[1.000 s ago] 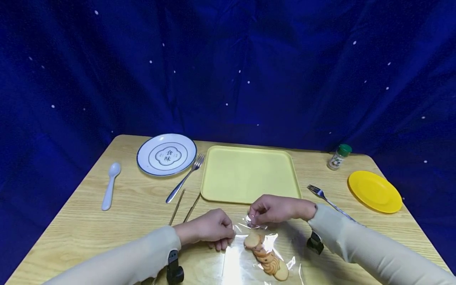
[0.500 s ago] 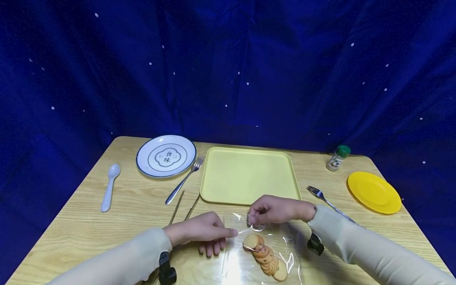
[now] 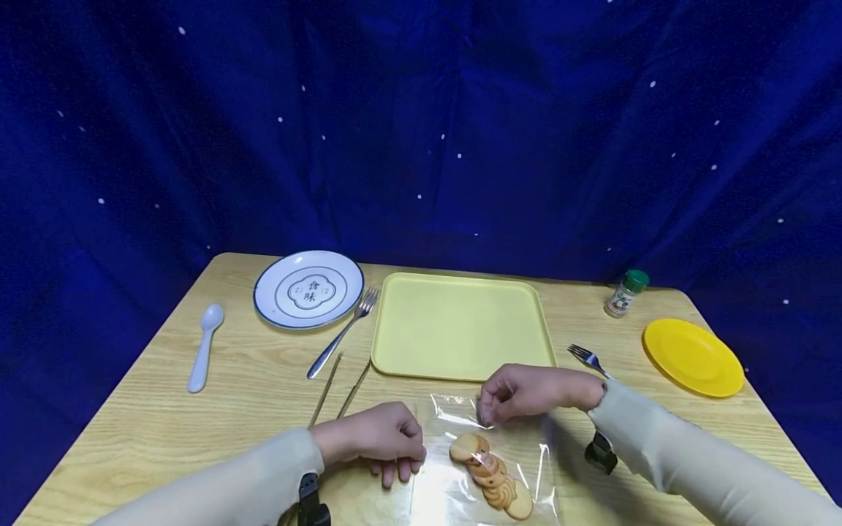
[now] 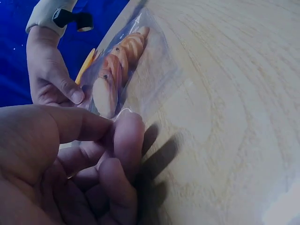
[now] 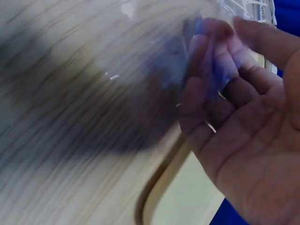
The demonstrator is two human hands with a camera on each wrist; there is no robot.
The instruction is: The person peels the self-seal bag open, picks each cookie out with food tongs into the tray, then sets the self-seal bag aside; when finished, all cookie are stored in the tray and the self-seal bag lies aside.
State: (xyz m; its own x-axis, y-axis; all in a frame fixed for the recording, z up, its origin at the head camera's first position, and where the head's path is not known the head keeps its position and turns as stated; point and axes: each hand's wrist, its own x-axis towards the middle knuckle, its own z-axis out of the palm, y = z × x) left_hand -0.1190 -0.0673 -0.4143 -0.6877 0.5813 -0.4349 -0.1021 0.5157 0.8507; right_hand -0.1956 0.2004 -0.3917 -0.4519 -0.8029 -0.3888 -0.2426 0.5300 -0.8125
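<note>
A clear plastic bag (image 3: 454, 409) lies at the front of the table, with several cookies (image 3: 492, 475) in an overlapping row inside. At its upper left edge, my left hand (image 3: 384, 438) pinches the film between thumb and forefinger, as the left wrist view shows. My right hand (image 3: 526, 394) holds the upper right corner, just in front of the tray. In the right wrist view the film covers the curled fingers (image 5: 194, 93), and the thumb is close to the forefinger.
Beyond the bag is a pale yellow tray (image 3: 460, 325). Tongs (image 3: 351, 391) and a fork (image 3: 342, 336) lie left of it, with a white plate (image 3: 279, 296) and spoon (image 3: 204, 347) farther left. Another fork (image 3: 585, 356), a shaker jar (image 3: 621, 296) and a yellow plate (image 3: 693, 358) are right.
My right hand has moved right with the bag's corner. The left thumb stretched out along the film, then drew back into a pinch. The bag's top edge is now spread wider.
</note>
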